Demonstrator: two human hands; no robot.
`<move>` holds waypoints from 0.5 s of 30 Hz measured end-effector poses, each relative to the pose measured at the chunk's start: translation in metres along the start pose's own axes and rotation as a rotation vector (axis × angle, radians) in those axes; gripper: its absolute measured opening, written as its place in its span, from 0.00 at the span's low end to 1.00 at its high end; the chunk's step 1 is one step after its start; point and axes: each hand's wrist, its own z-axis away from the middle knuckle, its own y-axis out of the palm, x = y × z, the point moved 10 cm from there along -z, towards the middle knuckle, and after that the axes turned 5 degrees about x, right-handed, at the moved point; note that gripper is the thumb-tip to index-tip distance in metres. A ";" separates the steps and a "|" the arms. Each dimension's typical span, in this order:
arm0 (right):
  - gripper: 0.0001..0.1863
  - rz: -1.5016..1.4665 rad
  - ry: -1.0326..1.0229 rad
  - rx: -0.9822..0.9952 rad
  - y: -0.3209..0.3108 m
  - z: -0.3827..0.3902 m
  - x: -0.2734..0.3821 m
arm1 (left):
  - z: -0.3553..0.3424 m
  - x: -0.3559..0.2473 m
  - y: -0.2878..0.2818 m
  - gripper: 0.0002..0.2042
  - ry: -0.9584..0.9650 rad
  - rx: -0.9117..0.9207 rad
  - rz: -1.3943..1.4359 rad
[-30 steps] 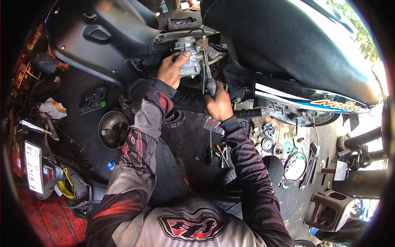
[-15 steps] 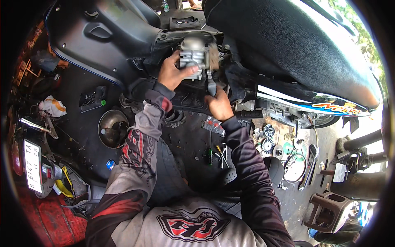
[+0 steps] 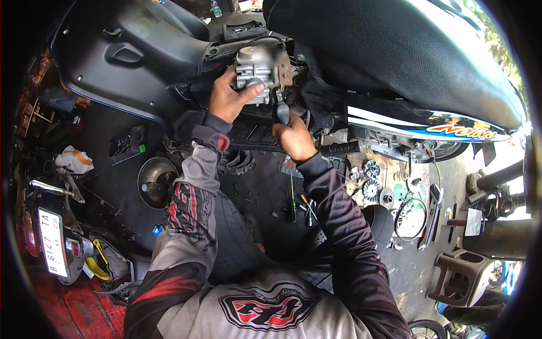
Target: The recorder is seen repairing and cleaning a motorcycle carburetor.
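Note:
My left hand (image 3: 227, 99) is closed around the left side of a silver carburetor (image 3: 254, 76), thumb across its ribbed front. The carburetor has a rounded cap at the top and a brownish plate on its right, and it sits up in front of the open middle of the scooter (image 3: 134, 53). Just below it on the right, my right hand (image 3: 294, 138) grips a dark grey bulb-shaped piece (image 3: 283, 114), whose upper end meets the carburetor's lower right side. My right fingers are partly hidden behind that piece.
The black seat (image 3: 395, 62) rises at the right. On the floor lie a metal bowl (image 3: 155, 183), a green-handled screwdriver (image 3: 293, 210) and several round toothed parts (image 3: 372, 190). A brown stool (image 3: 460, 277) stands at the lower right, and a tool case (image 3: 244, 30) lies beyond the scooter.
The view has shifted slightly, so the scooter appears further left. Both hands keep their holds, and the carburetor, blurred before, now looks steadier.

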 end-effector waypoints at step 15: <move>0.25 0.196 -0.100 -0.120 -0.011 0.011 0.017 | 0.010 0.033 -0.001 0.19 -0.381 -0.160 0.561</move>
